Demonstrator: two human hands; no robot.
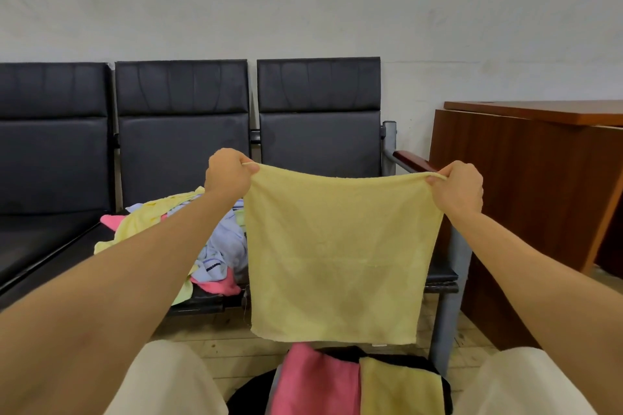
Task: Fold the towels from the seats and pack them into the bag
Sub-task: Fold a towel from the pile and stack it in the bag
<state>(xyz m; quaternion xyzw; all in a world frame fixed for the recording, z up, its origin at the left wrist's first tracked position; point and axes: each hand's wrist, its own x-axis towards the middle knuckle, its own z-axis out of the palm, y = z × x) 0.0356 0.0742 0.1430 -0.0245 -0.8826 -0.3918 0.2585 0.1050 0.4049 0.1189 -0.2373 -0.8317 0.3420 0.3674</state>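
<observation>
1. Yellow towel (340, 256) held up by its two top corners, hanging flat and spread open in front of the right-hand seat (320, 131), bottom edge just above the bag.
2. Left hand (227, 175) pinching the towel's top left corner, fingers curled tight on the cloth.
3. Right hand (458, 185) pinching the top right corner, thumb and fingers clamped on the hem.
4. Both arms stretched forward, top edge of the towel sagging slightly between the hands.
5. Black bag (441, 387) open on the floor between the knees, a folded pink towel (313, 381) and a folded yellow towel (401, 387) lying side by side inside, touching.
6. Loose pile of towels (215, 246) on the middle seat: yellow, pink, pale blue, crumpled together, partly hidden behind the left forearm and the held towel.
7. Wooden desk (526, 199) just beside the right end of the bench, pale wall (303, 3) behind.
</observation>
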